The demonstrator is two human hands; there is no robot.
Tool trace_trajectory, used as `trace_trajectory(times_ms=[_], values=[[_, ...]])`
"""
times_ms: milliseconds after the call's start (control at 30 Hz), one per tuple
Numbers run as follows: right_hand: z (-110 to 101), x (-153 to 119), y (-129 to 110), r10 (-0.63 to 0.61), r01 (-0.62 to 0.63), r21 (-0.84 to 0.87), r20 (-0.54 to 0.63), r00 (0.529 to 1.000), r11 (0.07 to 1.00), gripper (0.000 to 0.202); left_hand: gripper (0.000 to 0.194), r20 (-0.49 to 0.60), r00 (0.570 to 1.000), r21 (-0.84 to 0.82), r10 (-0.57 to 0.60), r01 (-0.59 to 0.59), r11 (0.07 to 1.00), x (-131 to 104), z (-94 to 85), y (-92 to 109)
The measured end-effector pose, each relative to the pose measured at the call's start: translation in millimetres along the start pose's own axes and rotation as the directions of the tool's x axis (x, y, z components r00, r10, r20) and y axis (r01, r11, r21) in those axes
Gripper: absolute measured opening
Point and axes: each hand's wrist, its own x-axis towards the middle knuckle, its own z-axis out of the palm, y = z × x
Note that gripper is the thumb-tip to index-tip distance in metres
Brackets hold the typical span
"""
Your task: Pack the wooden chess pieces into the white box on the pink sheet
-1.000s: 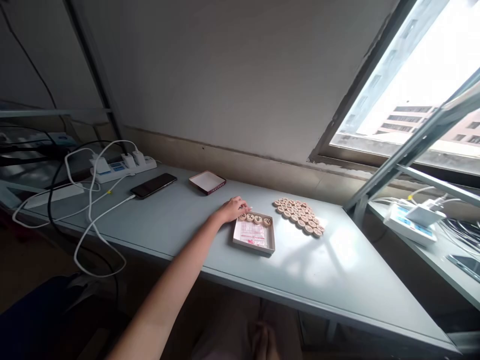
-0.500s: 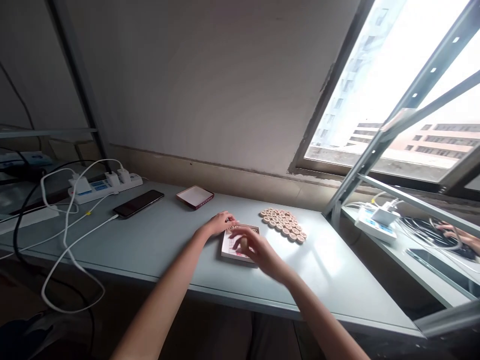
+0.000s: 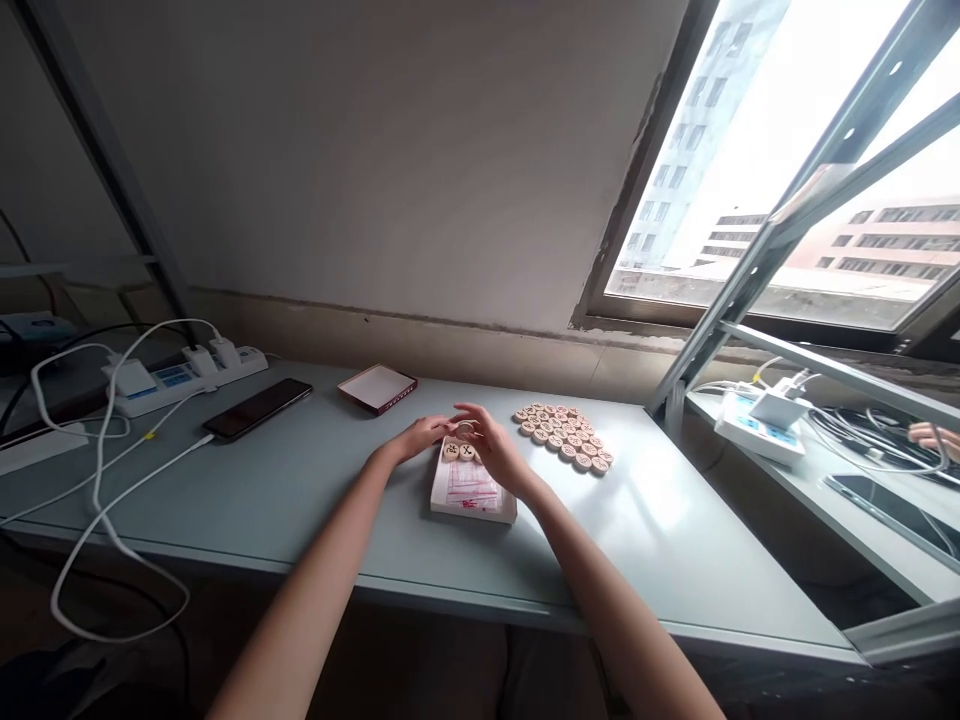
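Observation:
A shallow white box [image 3: 437,495] lies on the desk in front of me, with a printed plastic packet [image 3: 474,486] in it. Along its far side sits a row of round wooden Chinese chess pieces [image 3: 466,451], partly hidden by my right hand. My left hand [image 3: 418,438] rests at the box's far left corner, its fingers stretched out. Over the far side of the box, my right hand [image 3: 496,452] curves its fingers and thumb around a pale round edge, apparently a chess piece. More Chinese chess pieces [image 3: 562,436] lie flat in a cluster to the right.
The maroon-sided box lid [image 3: 377,388] lies upturned at the back. A phone [image 3: 259,408] on a white cable and a power strip [image 3: 191,380] are at left. Metal framing [image 3: 739,285] stands at right; beyond it, another person's hand [image 3: 930,436] shows near black cables.
My right hand has moved from over the middle of the box to its far side, uncovering the packet and part of the piece row. The view has shifted slightly.

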Motion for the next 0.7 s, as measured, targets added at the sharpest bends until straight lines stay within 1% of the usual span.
trace_trajectory(times_ms=[67, 133, 200, 267, 333, 400, 433, 533, 600, 700], values=[[-1, 1, 2, 0.039, -0.039, 0.005, 0.024, 0.999, 0.999, 0.041, 0.037, -0.028, 0.999, 0.010, -0.035, 0.036, 0.999, -1, -0.5, 2], [-2, 1, 2, 0.059, -0.055, -0.059, 0.068, 0.996, 0.997, 0.035, 0.037, -0.070, 0.996, 0.046, -0.049, 0.052, 0.998, -2, 0.2, 3], [-2, 0, 1, 0.068, -0.045, -0.235, 0.090, 0.994, 0.971, 0.023, 0.036, -0.117, 0.993, 0.105, -0.034, 0.047, 0.993, -3, 2.3, 5], [-1, -2, -3, 0.041, 0.007, -0.436, 0.100, 0.994, 0.900, 0.013, 0.034, -0.178, 0.984, 0.175, -0.003, 0.034, 0.984, -3, 5.9, 5], [1, -4, -5, -0.010, 0.083, -0.571, 0.130, 0.991, 0.817, 0.009, 0.033, -0.247, 0.968, 0.237, 0.039, 0.021, 0.971, 0, 10.5, 3], [4, -5, -7, -0.052, 0.149, -0.625, 0.171, 0.984, 0.766, 0.009, 0.031, -0.294, 0.951, 0.291, 0.100, -0.011, 0.957, 3, 15.1, 0], [5, -5, -7, -0.053, 0.161, -0.643, 0.183, 0.982, 0.749, 0.010, 0.031, -0.308, 0.941, 0.317, 0.137, -0.034, 0.948, 5, 17.0, -1], [8, -6, -8, -0.014, 0.148, -0.689, 0.196, 0.980, 0.709, 0.014, 0.031, -0.339, 0.912, 0.401, 0.232, -0.084, 0.912, 7, 20.1, -4], [10, -8, -9, 0.022, 0.131, -0.716, 0.200, 0.979, 0.685, 0.015, 0.033, -0.355, 0.903, 0.454, 0.243, -0.061, 0.889, 6, 20.4, -5], [10, -9, -12, 0.065, 0.118, -0.730, 0.217, 0.974, 0.674, 0.016, 0.043, -0.327, 0.923, 0.527, 0.203, -0.001, 0.850, 4, 20.2, -7]])
